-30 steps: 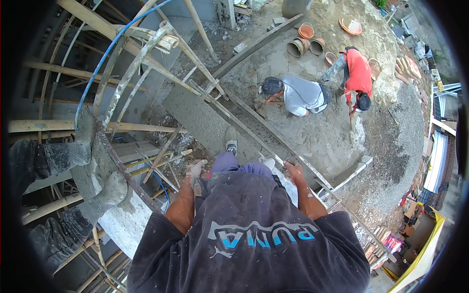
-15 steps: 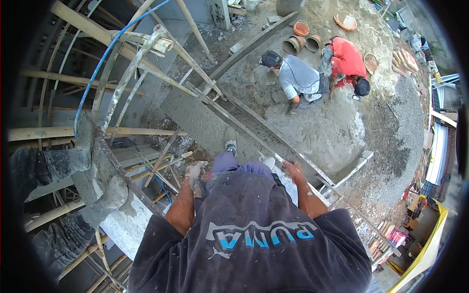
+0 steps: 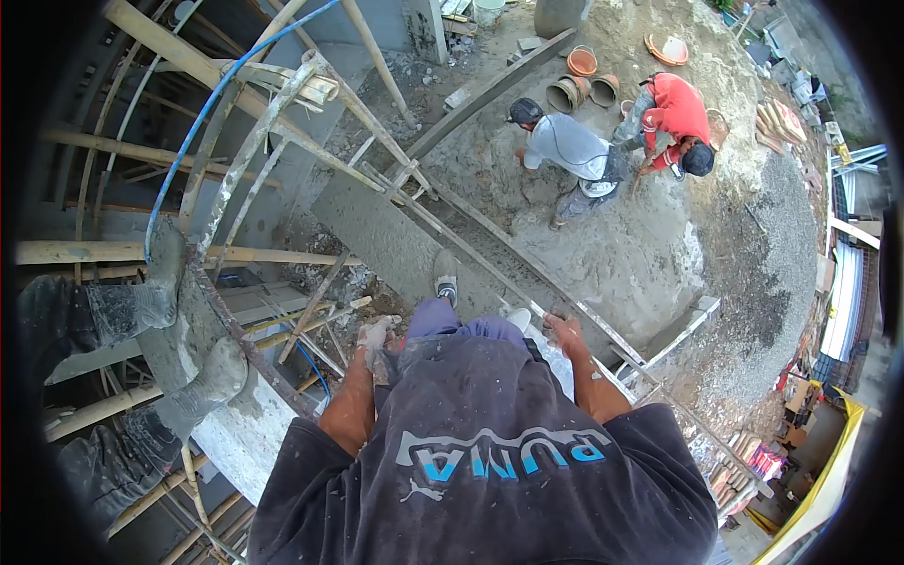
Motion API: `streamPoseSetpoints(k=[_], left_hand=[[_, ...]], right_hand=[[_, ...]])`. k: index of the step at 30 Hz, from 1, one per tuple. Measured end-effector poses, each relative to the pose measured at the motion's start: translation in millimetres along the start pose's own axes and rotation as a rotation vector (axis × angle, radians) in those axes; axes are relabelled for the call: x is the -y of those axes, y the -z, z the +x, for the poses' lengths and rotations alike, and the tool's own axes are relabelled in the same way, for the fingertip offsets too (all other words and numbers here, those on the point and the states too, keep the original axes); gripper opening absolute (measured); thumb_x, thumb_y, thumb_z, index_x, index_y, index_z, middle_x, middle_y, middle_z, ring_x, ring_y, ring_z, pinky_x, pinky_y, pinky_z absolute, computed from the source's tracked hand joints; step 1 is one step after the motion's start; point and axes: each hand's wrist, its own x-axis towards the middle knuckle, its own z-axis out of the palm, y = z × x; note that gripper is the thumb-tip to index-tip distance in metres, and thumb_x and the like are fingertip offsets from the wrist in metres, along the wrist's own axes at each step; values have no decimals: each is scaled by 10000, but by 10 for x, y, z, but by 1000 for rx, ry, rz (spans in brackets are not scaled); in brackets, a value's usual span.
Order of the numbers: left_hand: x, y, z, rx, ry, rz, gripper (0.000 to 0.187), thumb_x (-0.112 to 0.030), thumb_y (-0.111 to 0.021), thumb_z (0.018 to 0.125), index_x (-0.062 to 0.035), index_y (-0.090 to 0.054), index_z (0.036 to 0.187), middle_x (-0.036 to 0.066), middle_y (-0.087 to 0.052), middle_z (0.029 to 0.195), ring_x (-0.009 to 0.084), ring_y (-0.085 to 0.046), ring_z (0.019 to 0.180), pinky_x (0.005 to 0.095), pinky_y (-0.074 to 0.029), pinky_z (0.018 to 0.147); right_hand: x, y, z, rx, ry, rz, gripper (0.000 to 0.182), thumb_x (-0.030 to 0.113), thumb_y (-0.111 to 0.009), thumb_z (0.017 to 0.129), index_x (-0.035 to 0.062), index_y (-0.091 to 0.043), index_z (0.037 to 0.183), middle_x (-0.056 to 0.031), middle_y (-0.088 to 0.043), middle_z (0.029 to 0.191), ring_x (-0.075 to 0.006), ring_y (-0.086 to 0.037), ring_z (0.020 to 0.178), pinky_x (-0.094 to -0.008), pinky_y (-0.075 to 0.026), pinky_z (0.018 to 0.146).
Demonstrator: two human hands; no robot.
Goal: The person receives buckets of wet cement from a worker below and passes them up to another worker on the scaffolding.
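My left hand, crusted with pale cement, rests beside my left knee with its fingers loosely extended and nothing visible in them. My right hand is beside my right knee, fingers curled over a narrow wooden rail that runs diagonally past it. My dark cement-spotted shirt and purple trousers fill the lower middle. A shoe of mine stands on a grey cement-covered slab in front of me.
Bamboo scaffolding and a blue hose occupy the left. Another person's muddy boots stand close by. Below, a person in grey and a person in red work on wet concrete near buckets. Gravel lies further right.
The person in grey has shifted slightly left and turned, with an arm drawn back. The person in red has moved a little. Both of my hands stay in place.
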Motion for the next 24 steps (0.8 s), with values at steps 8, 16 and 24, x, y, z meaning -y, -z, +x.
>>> streamPoseSetpoints(k=[8, 16, 24], left_hand=[[-113, -28, -138, -29, 13, 118, 292, -331, -648, 858, -49, -653, 935, 42, -656, 835, 152, -626, 676, 321, -502, 580], [14, -5, 33, -76, 10, 71, 282, -308, -654, 859, -60, -654, 992, 32, -644, 812, 138, -607, 606, 307, -477, 478], [6, -16, 37, -77, 57, 113, 256, -301, -623, 878, -61, -641, 966, 39, -648, 802, 158, -618, 597, 333, -490, 465]], right_hand=[[-69, -3, 102, -13, 36, 57, 577, 276, -697, 811, -4, -484, 1268, -137, -652, 992, -116, -500, 529, -263, -432, 460], [7, -27, 34, -24, 13, -10, 566, 309, -696, 819, 30, -500, 1271, -114, -657, 1001, -153, -572, 666, -328, -487, 557], [3, -55, -1, 2, -29, 13, 510, 334, -694, 819, 99, -516, 1235, -79, -650, 1001, -187, -632, 810, -394, -501, 659]])
